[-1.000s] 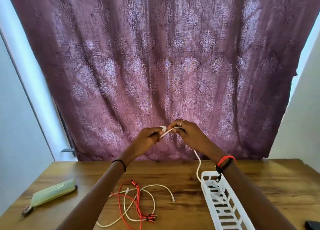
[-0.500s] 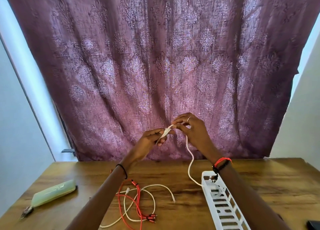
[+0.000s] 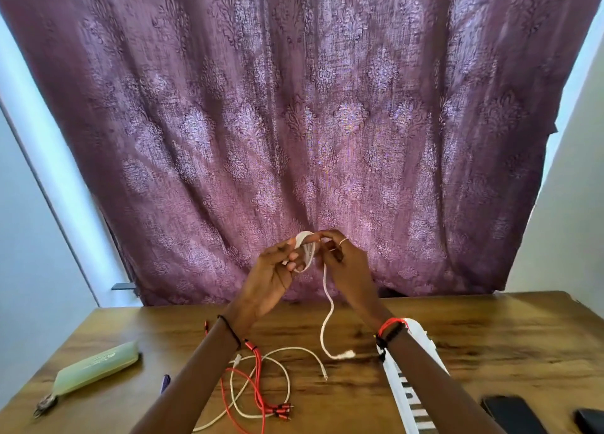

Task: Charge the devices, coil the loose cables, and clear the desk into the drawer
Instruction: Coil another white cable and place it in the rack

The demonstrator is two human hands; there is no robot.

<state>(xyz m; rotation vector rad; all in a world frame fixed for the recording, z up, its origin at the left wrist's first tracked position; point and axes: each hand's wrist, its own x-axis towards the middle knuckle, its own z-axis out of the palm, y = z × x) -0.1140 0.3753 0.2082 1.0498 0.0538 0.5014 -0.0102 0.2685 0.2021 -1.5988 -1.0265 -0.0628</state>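
White cable (image 3: 327, 298): small loops gripped in the left hand (image 3: 274, 272) and pinched at the top by the right hand (image 3: 348, 263), tail hanging, plug end near the wooden surface (image 3: 490, 329). Lying loose below: red cable (image 3: 252, 386) tangled with a second white cable (image 3: 289, 373); white slotted tray (image 3: 412, 399) to the right, green pouch (image 3: 94, 365) to the left

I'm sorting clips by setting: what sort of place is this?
Likely a room at home: wooden desk, purple patterned curtain behind it, loose cables and a dark phone-like device on it; left hand and right hand hold a white cable.
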